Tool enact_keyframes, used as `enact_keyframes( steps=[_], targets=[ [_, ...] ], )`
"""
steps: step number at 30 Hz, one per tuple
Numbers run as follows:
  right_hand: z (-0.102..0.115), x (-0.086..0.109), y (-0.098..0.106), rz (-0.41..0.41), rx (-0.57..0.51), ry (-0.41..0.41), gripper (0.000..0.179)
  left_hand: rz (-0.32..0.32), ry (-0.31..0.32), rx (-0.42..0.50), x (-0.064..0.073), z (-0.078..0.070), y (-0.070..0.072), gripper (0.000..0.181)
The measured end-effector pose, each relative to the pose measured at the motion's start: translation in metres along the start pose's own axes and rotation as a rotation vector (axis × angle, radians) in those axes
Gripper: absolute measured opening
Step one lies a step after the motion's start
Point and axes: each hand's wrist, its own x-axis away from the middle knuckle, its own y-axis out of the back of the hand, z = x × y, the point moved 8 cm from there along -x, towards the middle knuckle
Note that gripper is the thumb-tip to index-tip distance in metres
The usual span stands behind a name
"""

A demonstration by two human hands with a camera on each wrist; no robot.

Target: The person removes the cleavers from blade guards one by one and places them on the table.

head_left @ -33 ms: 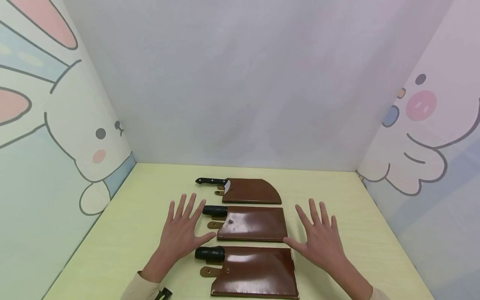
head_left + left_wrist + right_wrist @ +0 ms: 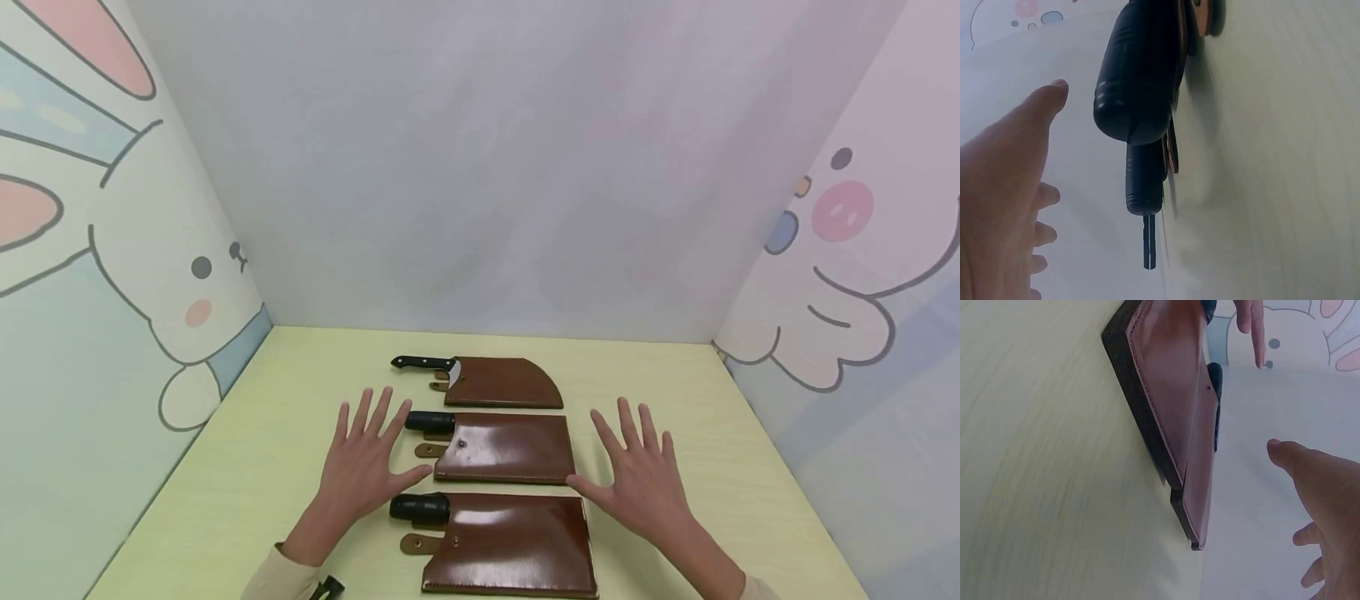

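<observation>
Three knives in brown leather sheaths lie in a column on the table, handles to the left. The nearest sheath (image 2: 510, 546) and the middle sheath (image 2: 510, 448) are broad rectangles with thick black handles and snap straps. At the back, a curved sheath (image 2: 506, 383) holds a knife with a slim riveted handle (image 2: 423, 362) and a sliver of blade showing. To the left of the handles, my left hand (image 2: 356, 471) is held with its fingers spread. My right hand (image 2: 645, 483), also spread, is at the right ends, its thumb tip overlapping the middle sheath's corner. Neither hand holds anything.
The pale yellow table (image 2: 247, 500) is bounded by a grey back wall (image 2: 480, 167). Side walls carry a cartoon rabbit (image 2: 165, 250) on the left and a white cartoon animal (image 2: 862, 275) on the right. A small black object (image 2: 327, 588) sits by the left sleeve.
</observation>
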Motion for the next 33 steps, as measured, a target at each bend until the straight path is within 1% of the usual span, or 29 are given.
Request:
enact_keyframes(
  steps=[7, 12, 18, 24, 28, 33],
  targets=[
    [0.000, -0.001, 0.004, -0.013, -0.007, 0.007, 0.098, -0.015, -0.005, 0.001, 0.000, -0.002, 0.004, 0.102],
    [0.000, -0.001, 0.005, -0.013, -0.018, 0.006, 0.097, -0.012, -0.011, -0.003, -0.002, -0.002, 0.006, 0.102],
    [0.000, 0.000, 0.010, -0.033, -0.023, 0.028, 0.098, -0.008, -0.025, -0.027, -0.003, -0.005, 0.011, 0.101],
    [-0.001, 0.005, 0.011, -0.017, -0.047, 0.041, 0.099, -0.012, -0.043, -0.039, 0.003, -0.008, 0.016, 0.102],
    [0.000, 0.010, 0.011, -0.005, -0.060, 0.046, 0.098, -0.008, -0.053, -0.045, 0.008, -0.010, 0.017, 0.102],
    [0.003, 0.017, 0.006, 0.019, -0.083, 0.055, 0.098, 0.000, -0.058, -0.013, 0.017, -0.012, 0.015, 0.101]
  ],
)
